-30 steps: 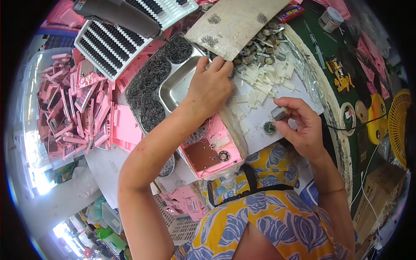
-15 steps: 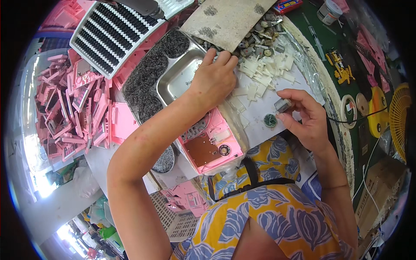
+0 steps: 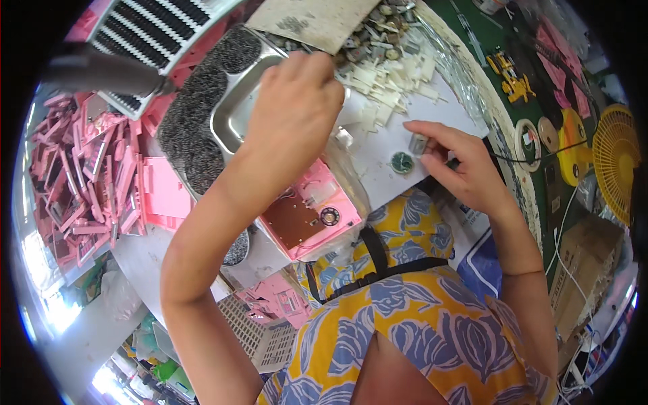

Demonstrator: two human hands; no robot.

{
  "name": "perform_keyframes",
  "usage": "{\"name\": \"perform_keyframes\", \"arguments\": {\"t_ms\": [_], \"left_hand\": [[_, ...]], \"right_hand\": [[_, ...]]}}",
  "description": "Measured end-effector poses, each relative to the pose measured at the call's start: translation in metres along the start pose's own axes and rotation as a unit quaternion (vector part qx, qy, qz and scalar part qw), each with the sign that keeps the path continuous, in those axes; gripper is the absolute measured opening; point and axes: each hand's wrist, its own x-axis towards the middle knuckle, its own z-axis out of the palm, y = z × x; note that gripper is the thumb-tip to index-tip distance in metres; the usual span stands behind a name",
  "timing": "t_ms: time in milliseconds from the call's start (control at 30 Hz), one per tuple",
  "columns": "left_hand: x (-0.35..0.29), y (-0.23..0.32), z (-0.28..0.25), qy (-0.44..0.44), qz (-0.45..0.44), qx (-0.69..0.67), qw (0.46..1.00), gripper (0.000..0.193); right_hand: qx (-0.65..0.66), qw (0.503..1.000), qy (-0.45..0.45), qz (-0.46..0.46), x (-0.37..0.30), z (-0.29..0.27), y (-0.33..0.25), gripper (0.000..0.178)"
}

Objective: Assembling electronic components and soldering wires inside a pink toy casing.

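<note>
1. your right hand (image 3: 462, 165) pinches a motor (image 3: 417, 144) just beside the pot (image 3: 401, 163), perhaps by fingertips because it's small.
2. your left hand (image 3: 297, 94), well apart, curls by the tray (image 3: 235, 118); i can't tell if it holds anything.
3. the box (image 3: 331, 233) lies open, maybe for easy reach.

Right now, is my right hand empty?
No, your right hand is holding a small grey metal part at its fingertips.

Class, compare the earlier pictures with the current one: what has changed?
Beyond a shift of the whole view, the dark cylindrical tool moved left and down. The left hand looks larger and covers more of the steel tray; its grip is hidden. The right hand still holds the grey part near the round green item.
</note>
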Motion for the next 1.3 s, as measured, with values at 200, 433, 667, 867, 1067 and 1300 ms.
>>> {"name": "perform_keyframes", "arguments": {"t_ms": [200,433,667,867,1067,1300], "left_hand": [[-0.074,0.045,-0.051,0.111,-0.246,-0.530,0.804,0.007],[-0.126,0.086,-0.026,0.152,-0.339,-0.734,0.568,0.006],[-0.138,0.110,-0.014,0.150,-0.347,-0.829,0.413,0.015],[-0.137,0.110,-0.004,0.121,-0.350,-0.899,0.235,0.027],[-0.138,0.111,-0.003,0.112,-0.358,-0.901,0.218,0.030],[-0.139,0.110,0.000,0.114,-0.343,-0.906,0.218,0.029]], "right_hand": [[-0.095,0.992,-0.081,0.032,0.002,0.000,0.006,0.041],[-0.315,0.942,-0.075,-0.088,0.006,0.019,0.004,0.035],[-0.273,0.954,-0.115,-0.057,0.015,0.014,-0.013,0.037],[0.216,0.971,-0.086,-0.059,0.007,0.051,-0.045,0.044],[0.327,0.933,-0.105,-0.106,0.010,0.087,-0.046,0.043],[0.311,0.942,-0.116,-0.056,0.015,0.089,-0.048,0.041]]}}
